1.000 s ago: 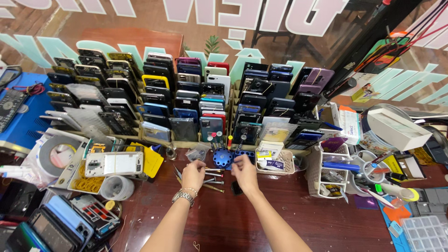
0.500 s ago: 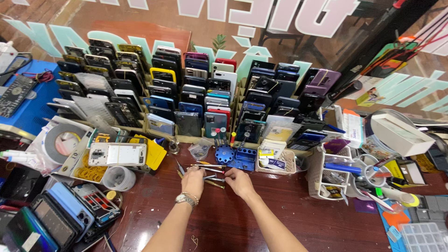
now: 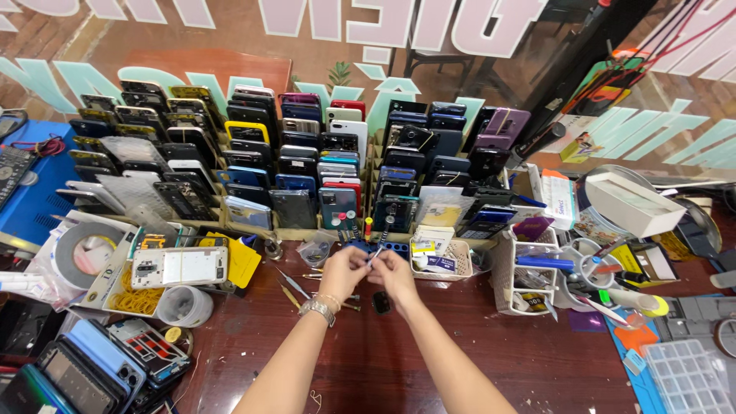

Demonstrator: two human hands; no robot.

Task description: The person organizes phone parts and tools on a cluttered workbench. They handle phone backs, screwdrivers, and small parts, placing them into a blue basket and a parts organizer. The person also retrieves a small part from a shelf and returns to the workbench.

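I see both hands, left hand (image 3: 343, 270) and right hand (image 3: 392, 270), pinching a thin metal tool (image 3: 375, 257); a slip risks dropping it among the loose tweezers (image 3: 292, 282) on the dark wooden desk (image 3: 491, 360).

Both hands (image 3: 368, 270) together, fingertips pinched.

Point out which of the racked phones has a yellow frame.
It is the yellow-edged phone in the upper rows of the rack, left of centre, behind the hands. Its bright yellow border stands out; the phones beside it are black, blue, red or purple.
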